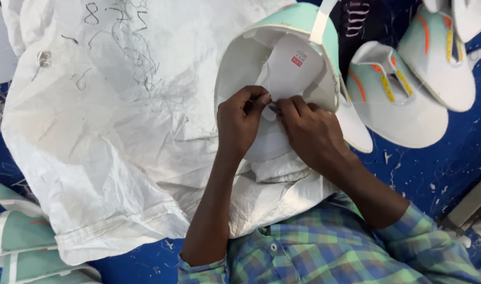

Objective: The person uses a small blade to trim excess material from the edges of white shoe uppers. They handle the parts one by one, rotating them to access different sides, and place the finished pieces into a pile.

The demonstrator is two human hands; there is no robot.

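Observation:
A mint-green and white shoe upper (282,47) lies open on a white woven sack (104,126), its white lining facing me. My left hand (240,123) and my right hand (308,131) meet at the lower middle of the lining. Both pinch a small piece of its white tongue part between thumb and fingers. A small red and white label sits on the lining just above my fingers. What exactly lies between my fingertips is hidden.
Two more mint-green uppers (403,89) with orange and yellow stripes lie at the right on the blue surface (429,168). A stack of mint-green pieces (19,231) sits at the lower left. Loose threads litter the sack.

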